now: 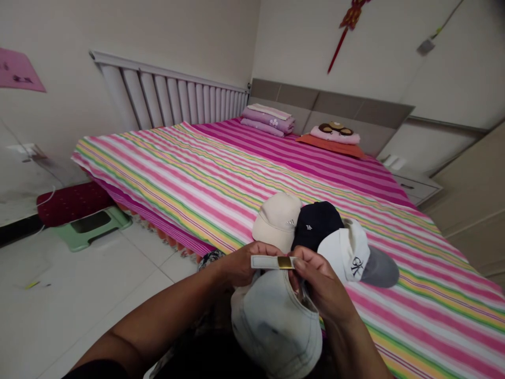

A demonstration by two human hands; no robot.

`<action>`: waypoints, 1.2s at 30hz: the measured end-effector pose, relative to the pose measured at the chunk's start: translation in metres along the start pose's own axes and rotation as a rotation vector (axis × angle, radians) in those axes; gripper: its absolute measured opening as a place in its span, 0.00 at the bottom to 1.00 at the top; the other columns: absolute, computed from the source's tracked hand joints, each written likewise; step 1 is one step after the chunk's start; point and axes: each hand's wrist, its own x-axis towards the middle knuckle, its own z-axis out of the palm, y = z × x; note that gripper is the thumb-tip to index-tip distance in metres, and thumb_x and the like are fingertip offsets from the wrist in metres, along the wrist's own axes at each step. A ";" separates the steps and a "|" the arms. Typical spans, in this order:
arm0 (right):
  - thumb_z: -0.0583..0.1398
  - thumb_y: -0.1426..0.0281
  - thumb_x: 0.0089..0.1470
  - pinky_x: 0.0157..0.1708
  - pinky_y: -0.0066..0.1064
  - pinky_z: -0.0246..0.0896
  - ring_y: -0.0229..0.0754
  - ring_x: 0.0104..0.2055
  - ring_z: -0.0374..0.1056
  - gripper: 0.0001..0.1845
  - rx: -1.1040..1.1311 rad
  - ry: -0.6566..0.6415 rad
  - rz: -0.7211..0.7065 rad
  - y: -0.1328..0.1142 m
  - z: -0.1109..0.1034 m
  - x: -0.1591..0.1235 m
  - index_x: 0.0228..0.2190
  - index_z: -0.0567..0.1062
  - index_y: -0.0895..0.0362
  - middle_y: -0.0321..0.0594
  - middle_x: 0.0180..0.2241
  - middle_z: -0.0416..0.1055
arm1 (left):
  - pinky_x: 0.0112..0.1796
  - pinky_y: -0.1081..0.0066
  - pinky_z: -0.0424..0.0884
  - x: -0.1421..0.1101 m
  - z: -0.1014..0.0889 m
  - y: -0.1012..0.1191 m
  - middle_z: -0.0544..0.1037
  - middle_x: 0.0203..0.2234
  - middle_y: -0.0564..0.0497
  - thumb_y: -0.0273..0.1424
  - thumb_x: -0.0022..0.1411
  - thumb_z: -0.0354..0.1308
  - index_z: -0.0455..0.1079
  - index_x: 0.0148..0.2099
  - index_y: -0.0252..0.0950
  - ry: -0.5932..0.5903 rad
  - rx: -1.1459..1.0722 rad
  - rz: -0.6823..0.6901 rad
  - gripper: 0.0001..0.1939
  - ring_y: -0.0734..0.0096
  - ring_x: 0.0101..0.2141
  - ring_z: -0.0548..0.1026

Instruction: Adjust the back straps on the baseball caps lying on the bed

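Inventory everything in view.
Pale cap: 1, bluish, bottom centre
Buckled strap: 1, whitish, on pale cap
Cream cap: 1, cream, beyond strap
Dark cap: 1, blackish, right of cream
White cap: at least 1, white, grey, rightmost
Striped cover: 1, multicoloured, centre
Magenta sheet: 1, magenta, beyond cover
Headboard: 1, greyish, far end
Folded bedding: 1 stack, lilac, by headboard
Soft bundle: 1, pink, brown, by headboard
Orange cloth: 1, orange, under bundle
Radiator: 1, whitish, upper left
Stool: 1, green, left
Dark roll: 1, red, by stool
Paper: 1, pink, far left
Ornament: 1, red, top
Wall box: 1, grey, upper right
Nightstand: 1, white, right
Cabinet: 1, beige, right
Left hand: 1, bare, at strap
Right hand: 1, bare, at strap
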 end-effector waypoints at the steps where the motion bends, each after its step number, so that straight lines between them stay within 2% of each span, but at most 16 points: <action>1: 0.61 0.60 0.48 0.16 0.22 0.43 0.30 0.15 0.51 0.17 0.015 0.004 -0.003 0.000 0.001 0.000 0.19 0.64 0.58 0.32 0.15 0.62 | 0.20 0.79 0.62 0.000 0.000 0.000 0.73 0.16 0.51 0.33 0.36 0.69 0.73 0.25 0.29 0.010 -0.002 0.002 0.14 0.79 0.16 0.67; 6: 0.63 0.60 0.45 0.14 0.22 0.42 0.30 0.14 0.51 0.17 0.117 0.037 0.043 0.002 0.006 0.002 0.18 0.64 0.57 0.32 0.13 0.63 | 0.21 0.78 0.61 0.002 0.001 -0.004 0.72 0.16 0.52 0.32 0.37 0.68 0.71 0.25 0.29 0.001 0.014 0.033 0.13 0.79 0.17 0.67; 11: 0.62 0.61 0.44 0.16 0.23 0.48 0.32 0.16 0.55 0.16 0.181 0.055 0.009 0.006 0.009 0.004 0.17 0.64 0.56 0.32 0.13 0.62 | 0.22 0.76 0.62 0.005 -0.003 -0.009 0.72 0.16 0.52 0.32 0.40 0.64 0.69 0.24 0.31 -0.060 -0.048 0.080 0.10 0.73 0.19 0.70; 14: 0.60 0.62 0.45 0.16 0.24 0.50 0.34 0.16 0.57 0.15 0.243 0.082 -0.013 0.010 0.011 0.006 0.17 0.64 0.55 0.33 0.14 0.63 | 0.21 0.76 0.61 0.006 -0.005 -0.009 0.73 0.17 0.51 0.31 0.45 0.60 0.69 0.24 0.30 -0.014 -0.017 0.083 0.08 0.74 0.18 0.70; 17: 0.59 0.63 0.45 0.17 0.26 0.53 0.36 0.18 0.57 0.13 0.336 0.106 -0.045 0.013 0.014 0.007 0.17 0.64 0.55 0.32 0.15 0.61 | 0.18 0.78 0.57 0.005 -0.007 -0.008 0.71 0.15 0.52 0.31 0.43 0.60 0.68 0.23 0.30 0.053 0.005 0.099 0.08 0.78 0.15 0.66; 20: 0.59 0.65 0.44 0.19 0.27 0.56 0.36 0.18 0.56 0.12 0.485 0.117 -0.066 0.016 0.012 0.010 0.16 0.63 0.55 0.32 0.14 0.58 | 0.17 0.78 0.56 0.003 -0.010 -0.008 0.68 0.12 0.53 0.31 0.38 0.62 0.66 0.20 0.30 0.015 -0.076 0.186 0.09 0.79 0.13 0.63; 23: 0.60 0.69 0.42 0.19 0.24 0.55 0.32 0.17 0.53 0.13 0.710 0.224 -0.116 0.013 0.003 0.013 0.15 0.60 0.55 0.29 0.15 0.55 | 0.18 0.76 0.59 -0.001 -0.014 -0.004 0.65 0.11 0.53 0.33 0.41 0.60 0.64 0.18 0.31 -0.050 -0.190 0.359 0.11 0.77 0.14 0.63; 26: 0.62 0.68 0.43 0.23 0.25 0.58 0.32 0.20 0.58 0.13 0.696 0.280 -0.116 0.009 -0.005 0.015 0.16 0.63 0.56 0.31 0.18 0.62 | 0.18 0.77 0.59 -0.005 -0.018 0.003 0.65 0.13 0.54 0.33 0.45 0.58 0.66 0.21 0.31 -0.029 -0.179 0.406 0.10 0.78 0.14 0.64; 28: 0.63 0.63 0.44 0.28 0.27 0.61 0.35 0.25 0.64 0.10 0.530 0.213 -0.080 0.010 -0.007 0.015 0.22 0.69 0.56 0.35 0.24 0.69 | 0.18 0.78 0.59 -0.007 -0.021 0.007 0.66 0.14 0.54 0.33 0.46 0.59 0.67 0.23 0.30 -0.020 -0.148 0.390 0.10 0.79 0.15 0.64; 29: 0.63 0.60 0.44 0.30 0.29 0.62 0.38 0.28 0.66 0.12 0.447 0.154 -0.053 0.013 -0.007 0.015 0.27 0.72 0.56 0.38 0.28 0.72 | 0.18 0.78 0.59 -0.007 -0.022 0.009 0.66 0.14 0.54 0.33 0.46 0.60 0.68 0.24 0.30 -0.021 -0.148 0.389 0.10 0.79 0.15 0.64; 32: 0.64 0.56 0.41 0.33 0.34 0.64 0.44 0.33 0.70 0.25 0.308 -0.063 0.109 0.029 -0.010 0.016 0.39 0.73 0.59 0.44 0.33 0.75 | 0.18 0.80 0.60 -0.010 -0.028 0.016 0.66 0.14 0.55 0.32 0.46 0.62 0.69 0.25 0.30 0.009 -0.188 0.424 0.09 0.81 0.15 0.64; 34: 0.67 0.59 0.38 0.33 0.35 0.64 0.46 0.32 0.71 0.26 0.285 -0.162 0.240 0.039 -0.011 0.018 0.38 0.74 0.62 0.46 0.31 0.76 | 0.19 0.80 0.62 -0.012 -0.033 0.023 0.68 0.15 0.55 0.31 0.46 0.63 0.70 0.27 0.30 0.079 -0.186 0.449 0.08 0.81 0.16 0.66; 36: 0.69 0.64 0.35 0.34 0.35 0.65 0.46 0.31 0.72 0.24 0.321 -0.168 0.264 0.045 -0.009 0.021 0.36 0.75 0.62 0.45 0.29 0.76 | 0.21 0.80 0.63 -0.015 -0.043 0.029 0.71 0.17 0.55 0.30 0.48 0.62 0.72 0.31 0.31 0.169 -0.166 0.458 0.08 0.80 0.18 0.68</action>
